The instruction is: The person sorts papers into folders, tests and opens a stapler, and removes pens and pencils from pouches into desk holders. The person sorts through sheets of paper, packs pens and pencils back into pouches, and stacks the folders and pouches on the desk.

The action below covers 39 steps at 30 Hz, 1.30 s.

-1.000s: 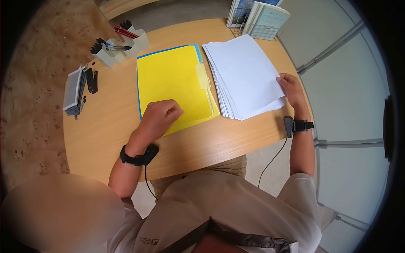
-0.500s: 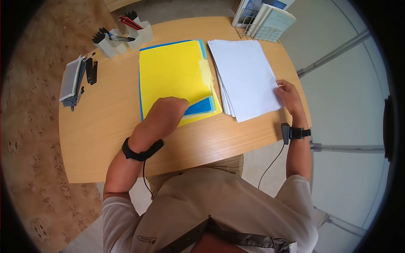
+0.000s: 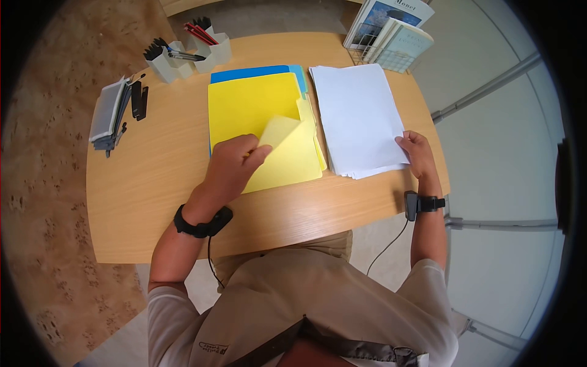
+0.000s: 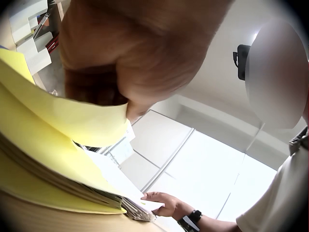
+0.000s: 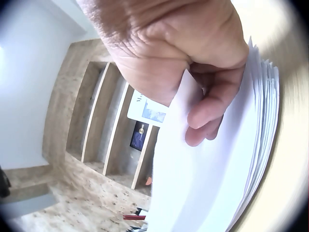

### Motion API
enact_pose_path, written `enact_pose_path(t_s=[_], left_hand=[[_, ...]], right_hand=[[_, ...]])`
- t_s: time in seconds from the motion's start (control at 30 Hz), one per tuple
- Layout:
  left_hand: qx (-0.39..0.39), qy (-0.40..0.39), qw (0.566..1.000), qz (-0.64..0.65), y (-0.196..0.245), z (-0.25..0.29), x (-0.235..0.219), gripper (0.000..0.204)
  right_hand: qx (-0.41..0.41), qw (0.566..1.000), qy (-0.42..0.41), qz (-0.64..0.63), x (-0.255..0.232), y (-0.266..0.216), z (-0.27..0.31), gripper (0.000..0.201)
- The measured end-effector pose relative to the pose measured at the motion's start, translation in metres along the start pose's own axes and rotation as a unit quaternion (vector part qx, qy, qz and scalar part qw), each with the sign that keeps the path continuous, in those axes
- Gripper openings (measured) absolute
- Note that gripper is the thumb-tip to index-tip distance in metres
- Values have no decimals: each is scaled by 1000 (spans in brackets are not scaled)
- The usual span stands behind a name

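Pale yellow folders lie at the desk's middle, the top yellow folder (image 3: 251, 101) over a blue folder (image 3: 249, 74) that shows along the far edge. My left hand (image 3: 232, 165) pinches a turned-up part of the yellow folder between thumb and fingers, as the left wrist view also shows the bent yellow sheet (image 4: 91, 118) there. To the right is a stack of white paper (image 3: 358, 116). My right hand (image 3: 417, 153) holds its near right corner; in the right wrist view, a sheet's corner bends up between the thumb and fingers (image 5: 212, 108).
White pen holders (image 3: 177, 64) with pens stand at the back left. A black stapler (image 3: 139, 101) and a stack of pouches (image 3: 110, 113) sit at the left edge. A wire rack (image 3: 391, 58) with books is at the back right, beside a white partition (image 3: 495, 140).
The left hand, earlier curled on the folder, has turned up its yellow corner; blue showed beneath half a second ago. The yellow folder has slid nearer, baring more blue. The paper stack's left edges look more even.
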<state>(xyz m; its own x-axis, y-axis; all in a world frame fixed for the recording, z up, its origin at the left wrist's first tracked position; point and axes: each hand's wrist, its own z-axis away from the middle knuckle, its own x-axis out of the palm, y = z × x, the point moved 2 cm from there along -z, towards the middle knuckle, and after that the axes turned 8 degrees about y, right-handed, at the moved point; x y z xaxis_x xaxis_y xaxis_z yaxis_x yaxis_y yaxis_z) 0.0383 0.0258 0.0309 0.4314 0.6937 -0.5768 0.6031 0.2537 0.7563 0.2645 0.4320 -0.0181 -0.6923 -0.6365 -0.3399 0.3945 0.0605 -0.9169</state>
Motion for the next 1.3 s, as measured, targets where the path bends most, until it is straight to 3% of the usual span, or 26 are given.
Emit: enact_pose_path(t_s=[0.07, 0.13, 0.2, 0.27, 0.33, 0.4, 0.53, 0.6, 0.83, 0.9, 1.07, 1.13, 1.17, 1.2, 1.27, 1.3], left_hand=[[-23, 88, 995, 48, -6, 6, -13, 31], [-10, 127, 988, 84, -25, 15, -26, 27], [3, 162, 980, 118, -29, 21, -33, 24], [19, 269, 937, 220, -25, 25, -42, 23], [11, 248, 941, 230, -47, 34, -46, 30], [37, 304, 919, 248, -52, 35, -50, 32], [38, 344, 903, 253, -44, 32, -49, 35], [44, 367, 888, 273, -43, 32, -52, 36], [34, 334, 907, 254, -49, 38, -49, 38], [66, 272, 940, 197, -49, 39, -45, 38], [97, 227, 959, 136, -32, 30, -44, 33], [129, 81, 976, 155, -34, 23, -43, 31], [115, 35, 975, 186, -29, 18, -43, 29], [115, 37, 976, 183, -29, 17, -45, 29], [-58, 55, 987, 139, -40, 11, -51, 25], [-61, 59, 987, 134, -47, 7, -55, 25]], right_hand=[[9, 998, -6, -56, 2, -1, 9, 8], [-3, 985, -26, -172, 8, -9, 24, 8], [-8, 983, -16, -183, 15, -24, 34, 8], [-11, 981, -4, -195, 26, -33, 40, 8], [-54, 978, -16, -200, 45, -40, 43, 6], [-69, 982, -17, -176, 73, -44, 46, 5], [-119, 988, -37, -96, 134, -59, 60, 9], [-103, 990, -55, -85, 160, -63, 69, 11], [-98, 988, -103, -59, 207, -56, 73, 14], [-93, 987, -117, -65, 211, -59, 74, 14], [-84, 985, -147, -20, 221, -58, 81, 14], [-93, 982, -164, 11, 218, -59, 81, 13], [-98, 979, -175, 42, 218, -60, 83, 14], [-99, 978, -179, 41, 219, -60, 86, 14], [-150, 974, -168, -32, 222, -62, 93, 16], [-151, 972, -174, -35, 222, -60, 93, 16]])
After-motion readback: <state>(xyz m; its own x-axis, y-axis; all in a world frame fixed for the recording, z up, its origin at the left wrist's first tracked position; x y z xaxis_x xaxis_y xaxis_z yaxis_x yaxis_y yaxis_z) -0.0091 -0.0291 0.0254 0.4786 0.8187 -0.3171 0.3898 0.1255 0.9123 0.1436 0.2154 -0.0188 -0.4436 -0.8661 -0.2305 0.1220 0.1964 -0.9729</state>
